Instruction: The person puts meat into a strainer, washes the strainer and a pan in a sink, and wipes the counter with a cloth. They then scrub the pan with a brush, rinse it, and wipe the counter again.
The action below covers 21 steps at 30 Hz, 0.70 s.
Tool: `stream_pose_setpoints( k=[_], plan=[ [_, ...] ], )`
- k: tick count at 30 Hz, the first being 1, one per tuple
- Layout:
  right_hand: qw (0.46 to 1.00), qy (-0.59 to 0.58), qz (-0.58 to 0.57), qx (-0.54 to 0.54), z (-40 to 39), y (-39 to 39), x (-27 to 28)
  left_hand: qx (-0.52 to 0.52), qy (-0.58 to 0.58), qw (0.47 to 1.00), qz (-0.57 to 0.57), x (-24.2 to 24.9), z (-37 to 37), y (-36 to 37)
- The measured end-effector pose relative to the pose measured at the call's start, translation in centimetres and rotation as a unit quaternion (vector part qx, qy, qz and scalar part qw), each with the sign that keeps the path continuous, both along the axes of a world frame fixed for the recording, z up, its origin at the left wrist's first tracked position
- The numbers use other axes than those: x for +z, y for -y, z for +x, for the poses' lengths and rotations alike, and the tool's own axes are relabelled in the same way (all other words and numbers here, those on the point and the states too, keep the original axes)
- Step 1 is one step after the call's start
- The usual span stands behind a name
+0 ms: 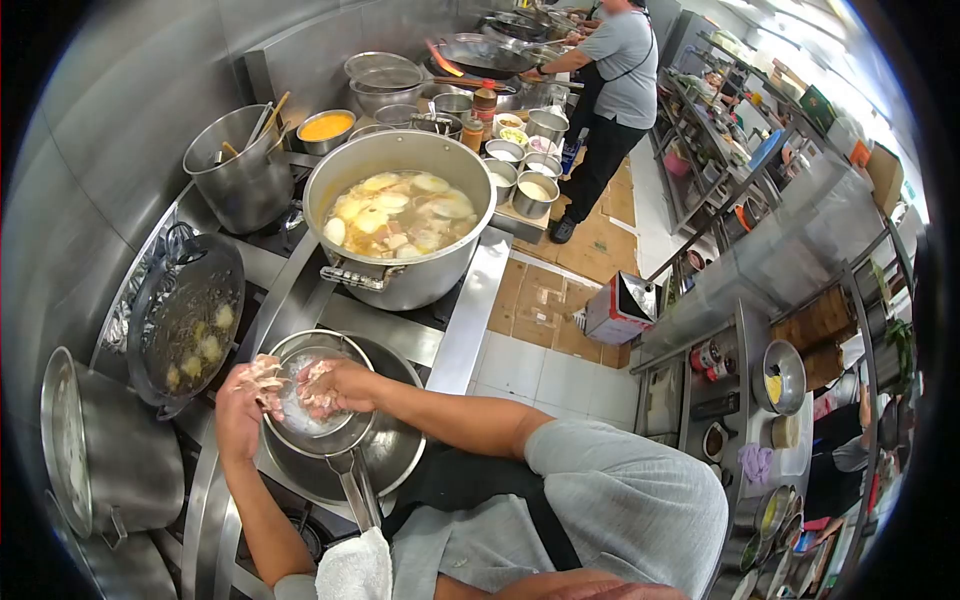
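Note:
Battered-looking pale pink meat pieces point(266, 378) are in my left hand point(238, 415), which is curled around them at the left rim of a round metal pan point(361, 430). My right hand point(345, 385) reaches into the same pan, its fingers closed on more pale pink pieces point(316, 393). Whitish, wet-looking stuff lies in the bottom of the pan. A long handle point(356, 492) points from the pan toward my body. Beneath it sits a wider metal bowl point(405, 455). To the left, a dark wok point(150, 330) holds oil with several yellowish pieces frying.
A large pot point(410, 280) of soup with pale slices stands ahead. Tall steel pots point(130, 450) line the left, one with utensils point(265, 125). Small containers point(537, 190) of ingredients sit beyond. A co-worker point(615, 85) stands by far woks. Shelving point(740, 400) runs along the right.

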State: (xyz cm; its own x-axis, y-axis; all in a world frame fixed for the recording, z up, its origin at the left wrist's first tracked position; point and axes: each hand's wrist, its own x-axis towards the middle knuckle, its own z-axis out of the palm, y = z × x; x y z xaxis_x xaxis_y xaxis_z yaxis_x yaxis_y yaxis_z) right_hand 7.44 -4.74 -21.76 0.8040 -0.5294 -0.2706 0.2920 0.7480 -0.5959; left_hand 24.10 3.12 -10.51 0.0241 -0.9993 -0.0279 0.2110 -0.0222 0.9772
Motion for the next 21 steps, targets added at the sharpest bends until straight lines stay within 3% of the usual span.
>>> stream_pose_setpoints(
  k=[1, 3, 5, 8, 11, 15, 17, 19, 21],
  plan=[
    [1.0, 0.015, 0.012, -0.003, 0.0, -0.5, 0.9, -0.012, 0.013, 1.0, 0.018, -0.4, 0.1, 0.1],
    [0.999, 0.027, 0.024, -0.006, 0.2, -0.8, 1.6, -0.002, 0.224, 0.973, 0.056, -1.0, -0.3, 0.3],
    [0.999, 0.02, 0.023, -0.008, 0.4, -0.9, 1.8, 0.016, 0.424, 0.902, 0.08, -2.5, -0.4, 0.4],
    [0.99, -0.046, -0.132, -0.027, 1.4, -0.6, -1.0, 0.035, 0.319, 0.938, 0.132, -4.4, -1.3, 0.3],
    [0.945, -0.199, -0.259, -0.023, 0.7, -1.0, 0.7, 0.081, 0.325, 0.942, 0.006, -8.4, -0.9, 0.8],
    [0.921, -0.242, -0.303, -0.044, 0.9, -1.2, 0.8, 0.008, 0.393, 0.918, 0.048, -8.1, -0.3, 0.9],
    [0.925, -0.248, -0.285, -0.048, 0.5, -0.5, 0.6, 0.03, 0.248, 0.965, 0.085, -7.0, 0.8, 1.1],
    [0.964, -0.19, -0.176, -0.059, 0.1, 0.5, 0.6, 0.031, 0.068, 0.994, 0.083, -5.9, 2.3, 0.9],
    [0.99, -0.118, -0.069, -0.037, -0.4, 1.3, 0.5, 0.009, -0.143, 0.989, 0.039, -4.9, 3.6, 0.6]
  ],
)
